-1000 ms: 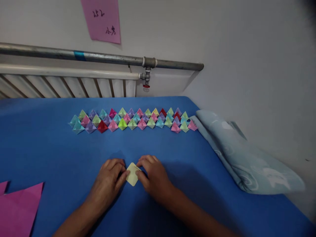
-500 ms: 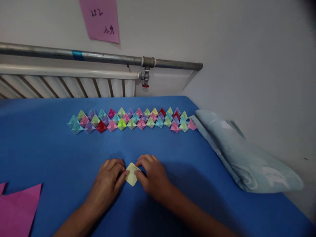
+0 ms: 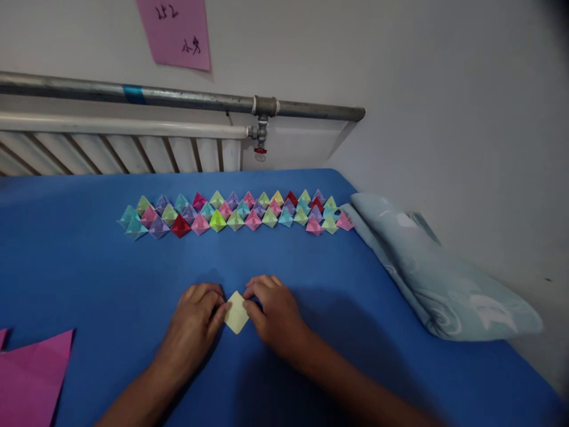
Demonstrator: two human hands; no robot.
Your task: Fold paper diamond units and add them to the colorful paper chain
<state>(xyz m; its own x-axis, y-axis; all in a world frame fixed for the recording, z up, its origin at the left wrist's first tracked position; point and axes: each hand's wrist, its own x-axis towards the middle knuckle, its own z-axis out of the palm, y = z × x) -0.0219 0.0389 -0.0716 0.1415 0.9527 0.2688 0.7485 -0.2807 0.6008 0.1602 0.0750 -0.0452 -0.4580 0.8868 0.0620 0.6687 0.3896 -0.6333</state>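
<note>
Between my hands lies a small pale-yellow folded paper (image 3: 236, 313), a diamond with one corner toward me, low over the blue surface (image 3: 111, 284). My left hand (image 3: 195, 317) pinches its left corner between thumb and fingers. At the opposite corner, my right hand (image 3: 271, 314) grips the paper the same way. Beyond my hands stand several rows of small folded paper boats (image 3: 235, 219) in pink, green, blue, purple, red and yellow, packed close together.
Pink paper (image 3: 33, 379) lies at the lower left. A folded light-blue cloth (image 3: 435, 279) rests along the right edge by the wall. At the back are a radiator (image 3: 111, 151), a metal pipe (image 3: 191, 101) with a red-handled valve (image 3: 261, 150), and a pink note (image 3: 178, 35) on the wall.
A raised flap near the paper's upper right edge now lies flat, and the right fingers have shifted slightly at that corner. The whole view has moved a little.
</note>
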